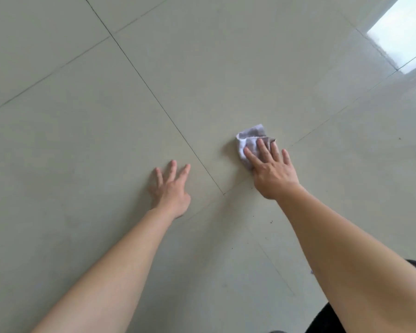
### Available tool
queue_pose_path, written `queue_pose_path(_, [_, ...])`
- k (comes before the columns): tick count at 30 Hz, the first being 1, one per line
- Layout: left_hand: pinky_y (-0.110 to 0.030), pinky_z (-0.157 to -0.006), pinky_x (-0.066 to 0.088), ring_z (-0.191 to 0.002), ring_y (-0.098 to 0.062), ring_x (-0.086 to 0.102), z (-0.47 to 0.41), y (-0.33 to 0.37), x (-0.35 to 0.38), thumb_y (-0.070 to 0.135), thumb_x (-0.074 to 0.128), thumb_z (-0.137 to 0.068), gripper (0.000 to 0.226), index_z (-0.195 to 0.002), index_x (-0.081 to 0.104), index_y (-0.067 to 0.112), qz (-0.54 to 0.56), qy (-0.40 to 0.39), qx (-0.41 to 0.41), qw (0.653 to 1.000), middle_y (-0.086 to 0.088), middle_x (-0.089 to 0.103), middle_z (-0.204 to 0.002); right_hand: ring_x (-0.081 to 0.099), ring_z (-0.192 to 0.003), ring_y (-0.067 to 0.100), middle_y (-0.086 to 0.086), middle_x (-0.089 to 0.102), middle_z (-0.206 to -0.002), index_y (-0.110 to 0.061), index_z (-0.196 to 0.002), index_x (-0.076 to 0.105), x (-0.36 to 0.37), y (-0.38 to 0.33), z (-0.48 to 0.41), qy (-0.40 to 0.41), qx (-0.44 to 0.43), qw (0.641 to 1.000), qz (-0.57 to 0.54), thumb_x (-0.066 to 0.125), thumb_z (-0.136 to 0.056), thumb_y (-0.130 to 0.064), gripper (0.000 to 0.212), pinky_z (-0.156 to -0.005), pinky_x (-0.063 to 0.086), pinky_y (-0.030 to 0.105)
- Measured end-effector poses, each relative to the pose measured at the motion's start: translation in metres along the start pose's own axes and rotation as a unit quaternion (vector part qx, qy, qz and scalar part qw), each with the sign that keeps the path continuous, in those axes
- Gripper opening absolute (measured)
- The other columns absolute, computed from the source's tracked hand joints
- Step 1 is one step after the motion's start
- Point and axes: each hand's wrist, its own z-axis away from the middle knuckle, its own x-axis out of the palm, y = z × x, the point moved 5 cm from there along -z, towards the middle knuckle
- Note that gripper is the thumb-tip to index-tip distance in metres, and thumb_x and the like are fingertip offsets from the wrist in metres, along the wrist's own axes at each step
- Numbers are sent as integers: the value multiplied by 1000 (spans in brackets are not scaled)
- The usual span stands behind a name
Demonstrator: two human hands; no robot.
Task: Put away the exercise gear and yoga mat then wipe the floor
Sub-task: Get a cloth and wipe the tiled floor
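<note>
While left hand (172, 193) braces floor (82, 140), fingers (171, 170) splayed, right hand (271, 171) presses cloth (250, 133) flat-fingered.

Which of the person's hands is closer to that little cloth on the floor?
Right. The right hand presses flat on the cloth; the left hand rests on the bare floor to its left, across a tile joint.

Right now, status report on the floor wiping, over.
Right hand flat, pressing cloth on tiled floor. Left hand open on floor. Dark specks beside right arm.
</note>
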Motion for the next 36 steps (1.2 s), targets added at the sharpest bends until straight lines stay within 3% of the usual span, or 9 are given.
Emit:
queue_pose_path(8, [-64,-115,19,-147,-41,-17,-8,1,-2,9,36,-93,79,-151,2,52,-25,-68,-4,997,15,-23,-161,-16,-152,39,7,-16,-167,-42,-157,-3,-31,71,-57,-3,44,998,-52,25,-102,-38,62,-125,2,47])
queue_pose_path(14, [-47,-123,6,-148,-44,-10,-24,-3,-23,7,31,-94,73,-151,19,51,-1,-116,1,993,16,-14,-162,-17,-151,43,11,-14,-167,-34,-160,1,-31,48,-48,28,64,996,-64,27,-103,-32,63,-125,0,48])
queue_pose_path(16, [-42,-123,8,-151,-36,5,-26,3,-36,7,34,-94,68,-150,29,45,-10,-94,18,995,12,-3,-164,-20,-150,43,11,-13,-168,-34,-159,2,-17,5,-30,40,43,995,-76,29,-103,-30,63,-125,-1,48])
queue_pose_path(18, [-36,-117,26,-143,-25,35,-31,3,-56,10,39,-95,55,-144,48,33,-5,-13,10,1000,5,25,-161,-22,-149,43,11,-13,-168,-34,-159,5,1,-56,-5,29,-40,997,-66,33,-101,-27,65,-125,-1,49])
queue_pose_path(20, [-37,-108,39,-133,-27,46,-43,-4,-77,10,41,-93,49,-139,54,25,19,77,-17,997,0,41,-154,-22,-149,44,12,-13,-167,-34,-160,7,18,-101,12,3,-123,992,-37,37,-99,-26,68,-125,-1,49])
queue_pose_path(24, [-46,-115,25,-150,-30,8,-80,-9,-92,15,40,-97,59,-153,25,22,-11,127,-12,992,-9,2,-165,-5,-154,38,6,1,-169,-40,-158,16,5,-86,-25,55,-189,980,7,20,-102,-46,56,-125,1,49])
queue_pose_path(28, [-55,-119,9,-151,-31,-12,-127,-14,-108,39,29,-103,63,-157,0,22,-56,144,-13,988,-9,-16,-164,-14,-153,33,4,-11,-168,-42,-159,4,-47,-6,-106,81,27,994,-62,22,-101,-61,63,-125,-3,48])
queue_pose_path(31, [-61,-118,3,-150,-31,-14,-163,-26,-116,48,22,-103,63,-156,-5,29,-74,120,-15,990,-5,-17,-164,-16,-152,40,10,-11,-168,-37,-160,3,-64,-11,-135,84,132,980,-120,24,-101,-59,66,-125,-4,49])
queue_pose_path(36, [-61,-118,6,-151,-30,-10,-178,-37,-115,47,18,-103,58,-156,-4,36,-60,112,-4,992,0,-13,-165,-20,-149,44,13,-11,-167,-35,-160,7,-27,-138,-95,110,26,986,-123,25,-105,-49,60,-123,-8,47])
